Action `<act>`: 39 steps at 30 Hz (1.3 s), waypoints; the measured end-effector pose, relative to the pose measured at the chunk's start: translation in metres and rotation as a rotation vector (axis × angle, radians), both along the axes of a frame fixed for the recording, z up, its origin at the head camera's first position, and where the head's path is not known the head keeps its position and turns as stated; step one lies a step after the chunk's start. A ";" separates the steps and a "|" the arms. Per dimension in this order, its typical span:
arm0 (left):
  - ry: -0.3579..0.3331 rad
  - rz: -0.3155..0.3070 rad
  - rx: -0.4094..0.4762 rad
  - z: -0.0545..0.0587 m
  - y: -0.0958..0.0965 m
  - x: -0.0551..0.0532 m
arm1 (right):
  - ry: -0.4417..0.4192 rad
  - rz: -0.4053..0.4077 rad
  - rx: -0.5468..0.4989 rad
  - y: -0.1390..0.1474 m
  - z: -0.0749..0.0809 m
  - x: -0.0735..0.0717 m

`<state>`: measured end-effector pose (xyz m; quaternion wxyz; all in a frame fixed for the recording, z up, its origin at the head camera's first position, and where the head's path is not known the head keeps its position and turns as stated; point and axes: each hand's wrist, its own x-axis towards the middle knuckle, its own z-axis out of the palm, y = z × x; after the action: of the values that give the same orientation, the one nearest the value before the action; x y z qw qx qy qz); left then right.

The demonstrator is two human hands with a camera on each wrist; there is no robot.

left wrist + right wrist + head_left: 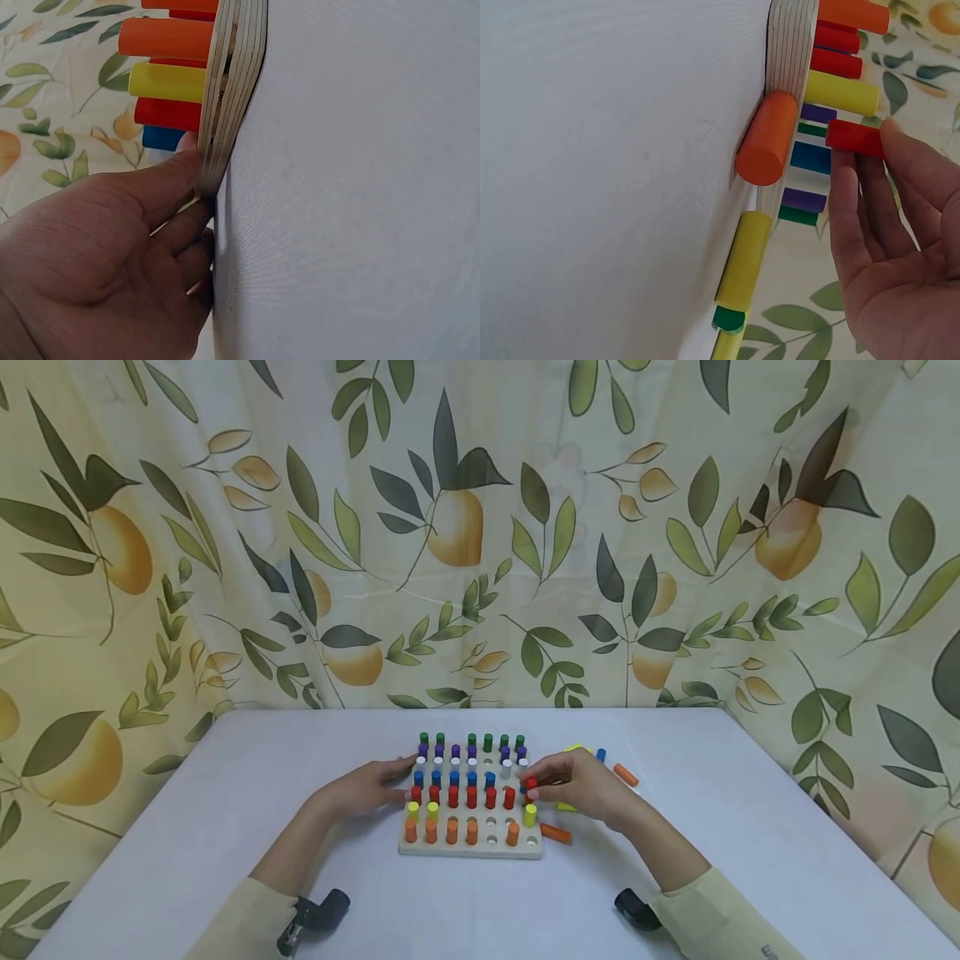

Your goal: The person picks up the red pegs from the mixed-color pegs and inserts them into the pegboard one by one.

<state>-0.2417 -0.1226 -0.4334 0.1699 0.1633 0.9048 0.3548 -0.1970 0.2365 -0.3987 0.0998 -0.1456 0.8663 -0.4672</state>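
A wooden pegboard (471,852) holds rows of coloured pegs: green, purple, white, blue, red, yellow and orange from back to front. At its left edge my left hand (360,792) grips the board; in the left wrist view the thumb lies at the peg side and the fingers curl by the lower edge. My right hand (581,783) pinches a red peg (855,137) between thumb and fingertips, over the right end of the red row. In the right wrist view a small gap shows between that peg and the board. A yellow peg (530,816) stands just in front of it.
Right of the board lie loose pegs: an orange one (556,833) against its corner, another orange one (626,775), a blue one (601,755), and yellow ones (744,259) with a green one (729,319). A patterned curtain (480,535) hangs behind the white table (300,743).
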 end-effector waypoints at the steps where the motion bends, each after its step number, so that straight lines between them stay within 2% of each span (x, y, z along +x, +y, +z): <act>1: 0.000 -0.002 0.001 0.000 0.000 0.000 | -0.003 -0.001 0.000 0.000 0.000 0.000; 13: -0.003 0.005 -0.002 -0.001 0.000 0.002 | -0.033 -0.018 0.003 -0.003 -0.003 0.001; 26: 0.000 0.011 -0.011 -0.001 -0.001 0.001 | -0.049 0.007 0.005 0.000 -0.006 -0.001; 32: -0.002 0.023 -0.017 0.000 0.000 0.000 | -0.036 0.008 0.007 -0.001 -0.007 -0.001; 39: 0.008 0.009 -0.024 0.003 0.001 0.003 | -0.031 0.000 0.014 -0.002 -0.008 0.000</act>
<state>-0.2391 -0.1219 -0.4307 0.1667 0.1587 0.9103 0.3442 -0.1975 0.2346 -0.4062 0.1144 -0.1378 0.8679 -0.4634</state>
